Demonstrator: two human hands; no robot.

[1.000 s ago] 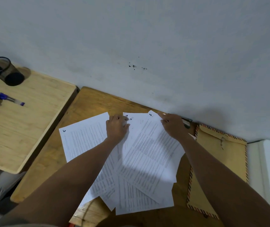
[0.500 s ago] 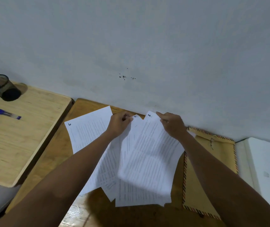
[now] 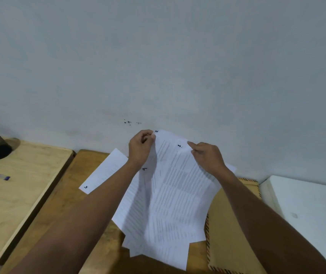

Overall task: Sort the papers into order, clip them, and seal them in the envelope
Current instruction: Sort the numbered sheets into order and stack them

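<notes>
Head view, angled down, close overhead.

Dim, flat light; soft shadows under arms, slight blur, perhaps wide-angle edge bending.

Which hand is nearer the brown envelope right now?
Right. The right hand pinches the papers just left of the envelope, its forearm crossing above it. The left hand grips the sheets farther left.

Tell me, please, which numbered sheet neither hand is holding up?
The sheet marked 5, lying flat on the desk under the left forearm; the left hand and right hand pinch the others' top corners.
</notes>
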